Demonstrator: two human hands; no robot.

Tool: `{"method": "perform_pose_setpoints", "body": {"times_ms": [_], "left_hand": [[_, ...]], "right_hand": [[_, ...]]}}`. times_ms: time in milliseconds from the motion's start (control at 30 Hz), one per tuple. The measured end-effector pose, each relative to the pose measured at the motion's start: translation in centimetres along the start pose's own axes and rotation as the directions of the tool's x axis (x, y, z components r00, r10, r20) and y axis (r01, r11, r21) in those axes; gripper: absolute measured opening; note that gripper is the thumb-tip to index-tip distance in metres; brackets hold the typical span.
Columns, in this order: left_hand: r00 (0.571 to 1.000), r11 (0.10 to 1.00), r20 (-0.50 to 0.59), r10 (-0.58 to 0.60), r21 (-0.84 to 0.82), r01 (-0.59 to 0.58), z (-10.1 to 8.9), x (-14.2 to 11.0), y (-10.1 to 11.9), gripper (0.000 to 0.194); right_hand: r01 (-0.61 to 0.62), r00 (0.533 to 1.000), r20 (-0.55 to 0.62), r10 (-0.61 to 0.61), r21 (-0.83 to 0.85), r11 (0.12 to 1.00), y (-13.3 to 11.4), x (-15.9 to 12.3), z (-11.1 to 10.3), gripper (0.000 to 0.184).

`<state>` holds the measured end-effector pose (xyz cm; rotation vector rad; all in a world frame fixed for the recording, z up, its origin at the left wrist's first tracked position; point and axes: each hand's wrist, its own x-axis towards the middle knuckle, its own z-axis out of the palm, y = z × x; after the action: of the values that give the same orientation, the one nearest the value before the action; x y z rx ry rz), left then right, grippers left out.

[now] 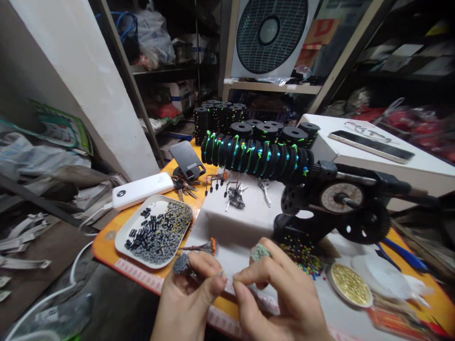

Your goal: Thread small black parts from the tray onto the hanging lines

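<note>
My left hand [195, 286] is closed in a pinch, thumb against fingertip. A small grey clump [182, 264] sits at its bent fingers. Beside it, my right hand [280, 289] also pinches, with a pale green clump [260, 252] at its index finger. The two pinches nearly meet; whatever is between the fingertips is too small to make out. Just beyond the left hand lies a dark bundle with an orange end [212, 245]. A white tray [119, 232] of black and grey small pieces stands to the left.
Above and ahead, a black winding device [341, 199] carries a ribbed black roll [256, 156] with green and blue strands. Coloured beads [302, 255] and a dish of gold beads [350, 284] lie right. A power bank [142, 190], keys [185, 187] and phone stand [186, 158] sit left.
</note>
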<state>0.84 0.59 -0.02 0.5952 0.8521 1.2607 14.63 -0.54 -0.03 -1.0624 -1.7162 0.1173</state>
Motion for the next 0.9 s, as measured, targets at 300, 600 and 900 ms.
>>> {"method": "perform_pose_setpoints", "body": {"times_ms": [300, 600, 900], "left_hand": [[0.998, 0.999, 0.049, 0.048, -0.008, -0.048, -0.2, 0.1, -0.4, 0.034], [0.987, 0.998, 0.147, 0.059, 0.029, -0.064, -0.8, 0.5, -0.3, 0.022], [0.947, 0.979, 0.269, 0.178, 0.051, -0.198, -0.9, 0.6, 0.4, 0.017]], "right_hand": [[-0.032, 0.990, 0.138, 0.033, -0.007, 0.999, -0.2, 0.5, -1.1, 0.012], [-0.280, 0.936, 0.282, 0.209, 0.238, 0.930, -0.2, 1.7, -1.6, 0.013], [-0.115, 0.961, 0.263, 0.082, 0.112, 0.987, -0.1, 2.2, -1.5, 0.014]]}}
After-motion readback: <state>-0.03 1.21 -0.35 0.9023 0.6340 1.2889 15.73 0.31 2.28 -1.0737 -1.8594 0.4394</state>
